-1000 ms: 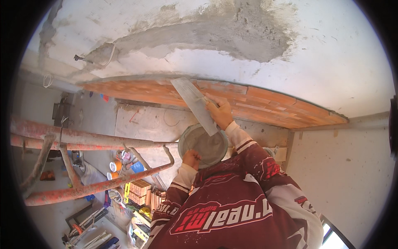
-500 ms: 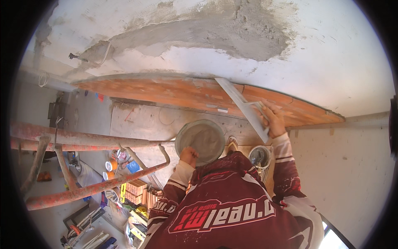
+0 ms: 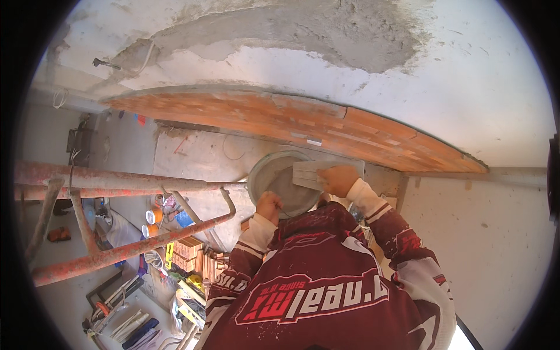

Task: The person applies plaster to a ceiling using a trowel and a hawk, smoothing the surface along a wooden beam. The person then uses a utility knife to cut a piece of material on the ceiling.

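My left hand (image 3: 269,207) is closed on the near left rim of a round bucket (image 3: 258,172). Wet grey mortar (image 3: 282,184) lies inside it. In my right hand (image 3: 339,179) is a flat plastering trowel (image 3: 305,173), its blade reaching over the right side of the bucket. My fingers wrap the trowel's handle, which they mostly hide. Ahead of both hands runs a strip of orange brick (image 3: 280,116), and above it a white wall (image 3: 449,93) with a patch of grey plaster (image 3: 350,41).
On the left, rusty red scaffold tubes (image 3: 128,255) reach toward the bucket. Lower down beyond them are orange-and-white buckets (image 3: 153,216), stacked bricks (image 3: 186,252) and assorted tools. A cable end (image 3: 107,63) sticks out of the wall. A second bucket beside my right forearm is mostly covered.
My right hand has brought the trowel down and left from the brick strip to the bucket, turning the blade roughly level. My left hand stays at the bucket's rim.
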